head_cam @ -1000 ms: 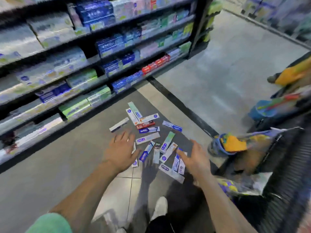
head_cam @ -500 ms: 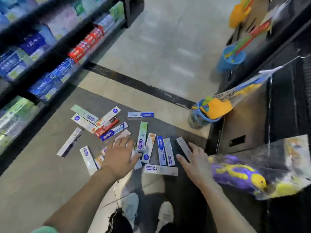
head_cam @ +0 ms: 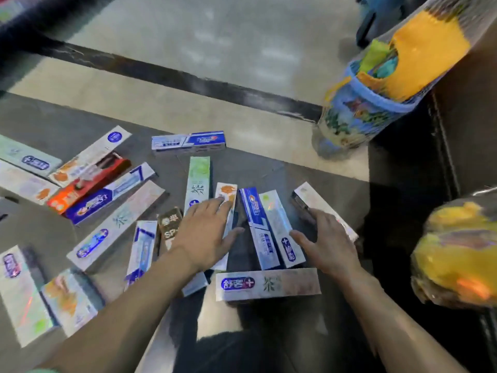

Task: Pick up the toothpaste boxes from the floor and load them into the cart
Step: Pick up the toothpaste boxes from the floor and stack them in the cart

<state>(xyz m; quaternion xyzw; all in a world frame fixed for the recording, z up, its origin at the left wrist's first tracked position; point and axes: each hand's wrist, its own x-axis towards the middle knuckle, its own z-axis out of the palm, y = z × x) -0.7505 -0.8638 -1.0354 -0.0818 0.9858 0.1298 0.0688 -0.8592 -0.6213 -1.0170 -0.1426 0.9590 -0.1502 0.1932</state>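
the toothpaste boxes [head_cam: 193,184] lie scattered flat on the floor [head_cam: 242,36], several overlapping. the left hand [head_cam: 204,232] spreads straight fingers over the orange-marked box [head_cam: 227,192], gripping nothing; the right hand [head_cam: 328,238] reaches the silver box [head_cam: 306,195] at the pile's right edge, fingers relaxed, though blur hides whether they touch it. the slick flat cartons could slide away or fan out if scooped together, and a hasty sweep might knock the netted toy bucket [head_cam: 357,111] just beyond.
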